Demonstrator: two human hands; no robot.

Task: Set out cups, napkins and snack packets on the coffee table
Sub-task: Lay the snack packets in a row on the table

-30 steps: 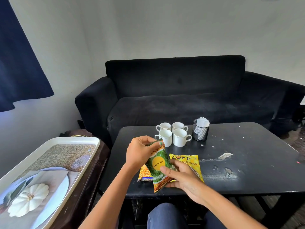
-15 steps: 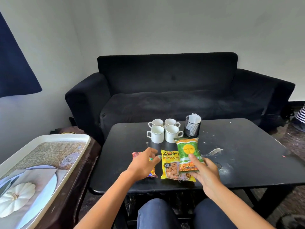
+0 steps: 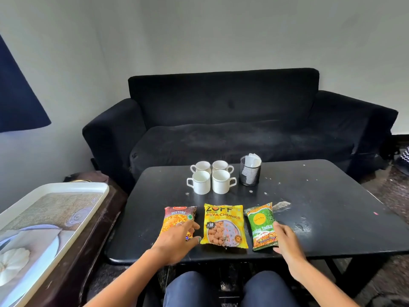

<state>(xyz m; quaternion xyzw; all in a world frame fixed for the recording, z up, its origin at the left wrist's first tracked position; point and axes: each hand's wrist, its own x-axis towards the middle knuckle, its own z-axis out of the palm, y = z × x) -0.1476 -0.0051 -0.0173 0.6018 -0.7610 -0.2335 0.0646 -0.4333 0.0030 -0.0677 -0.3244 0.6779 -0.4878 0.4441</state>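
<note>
A: On the tabletop [image 3: 332,218] we see three snack packets [image 3: 223,226] in a row nearest us.
B: Behind them we find four cups [image 3: 211,177]; the napkin holder [image 3: 250,173] stands just right of these.

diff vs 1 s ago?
The green packet left the stack and now lies flat on the right, with the right hand touching its edge. The left hand spread the red mixture packet to the left. The yellow soya packet, cups and napkin holder are unchanged.
</note>
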